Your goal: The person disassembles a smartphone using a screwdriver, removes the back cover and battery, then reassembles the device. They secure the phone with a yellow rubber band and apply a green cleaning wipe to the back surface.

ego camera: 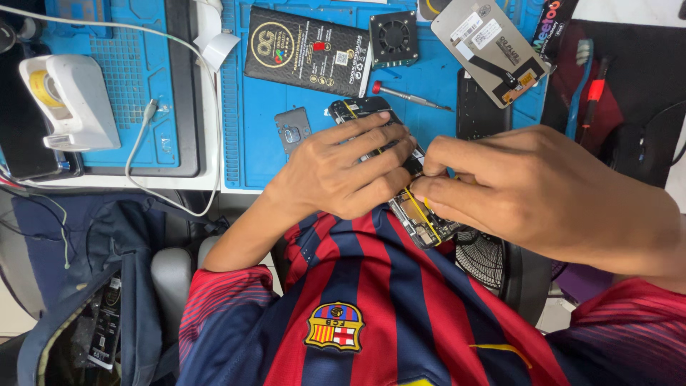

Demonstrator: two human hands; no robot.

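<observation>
The blue bench mat anchors everything. At its near edge, the opened phone overhangs toward the lap, held so its insides face up. The left hand wraps it for steadiness; the right hand pinches narrowly at its edge. 1 red-handled screwdriver lies on the mat behind.

A blue mat covers the counter. On it lie a black box, a small square fan, a red-tipped screwdriver, a grey camera cover and a silver phone back panel. A white tape dispenser stands at the left beside a white cable. Lower right, what seems to be a round black fan sits partly hidden.
</observation>
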